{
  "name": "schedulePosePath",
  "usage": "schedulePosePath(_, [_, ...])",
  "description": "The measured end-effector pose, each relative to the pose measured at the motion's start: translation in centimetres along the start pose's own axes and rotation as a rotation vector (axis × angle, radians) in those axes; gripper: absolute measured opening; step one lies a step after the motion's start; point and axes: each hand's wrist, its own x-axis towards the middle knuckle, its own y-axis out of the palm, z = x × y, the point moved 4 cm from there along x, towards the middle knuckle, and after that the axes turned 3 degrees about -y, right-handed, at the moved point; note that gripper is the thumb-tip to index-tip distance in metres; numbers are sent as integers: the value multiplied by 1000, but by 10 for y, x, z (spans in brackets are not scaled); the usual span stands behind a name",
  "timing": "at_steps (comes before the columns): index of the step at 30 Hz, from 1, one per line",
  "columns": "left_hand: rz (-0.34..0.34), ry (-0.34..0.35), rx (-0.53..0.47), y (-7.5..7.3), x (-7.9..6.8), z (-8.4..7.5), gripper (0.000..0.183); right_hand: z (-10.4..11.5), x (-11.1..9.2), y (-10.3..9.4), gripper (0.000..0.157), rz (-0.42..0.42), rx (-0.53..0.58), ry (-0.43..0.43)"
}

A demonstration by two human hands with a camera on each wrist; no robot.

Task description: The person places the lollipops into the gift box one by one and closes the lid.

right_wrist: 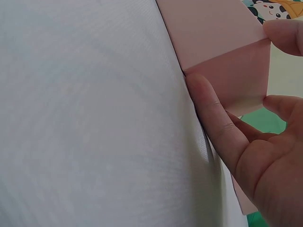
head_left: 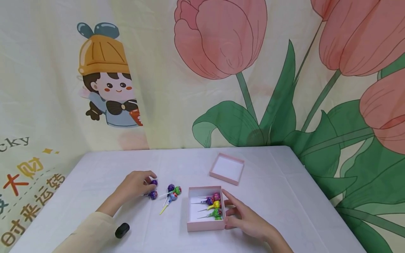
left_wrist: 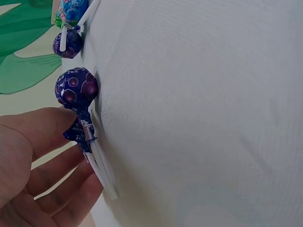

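On the left of the white table, my left hand (head_left: 137,184) pinches a purple-wrapped lollipop (left_wrist: 75,87) by its twisted wrapper, thumb on one side and fingers on the other. Two white sticks lie close together there. A second purple lollipop (head_left: 153,195) shows just below the hand in the head view. To its right lie several lollipops, among them a green one (head_left: 178,190) and a blue one (head_left: 173,197). My right hand (head_left: 243,219) rests its fingertips against the right wall of an uncovered pink box (head_left: 205,226). Several colourful lollipops (head_left: 216,205) lie inside along that wall.
Behind the box a pink lid (head_left: 227,168) lies with its white inside up. A small black object (head_left: 122,230) sits near the left forearm. A printed cloth with tulips (head_left: 221,38) hangs behind the table's back edge.
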Motion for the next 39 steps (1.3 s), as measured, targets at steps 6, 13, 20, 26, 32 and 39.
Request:
schedulePosePath(6, [-5,11,16,2,2,1,24,-1,-1,1,88,1,17,-1])
schedulePosePath(13, [-27,36,34,2,2,0,20,1,-1,1,88,2,13,-7])
schedulePosePath(20, [-17,12,27,0,2,-2,20,0,0,1,89,0,10,-7])
schedulePosePath(26, [-32,-3,11,-2,5,-9,19,-1,0,-1,88,2,8,-13])
schedulePosePath(32, [-52,22,15,-8,5,-30,18,-1,0,-2,89,0,11,-12])
schedulePosePath(39, [-62,60,2,-13,2,-51,20,-1,0,-1,88,-1,13,-6])
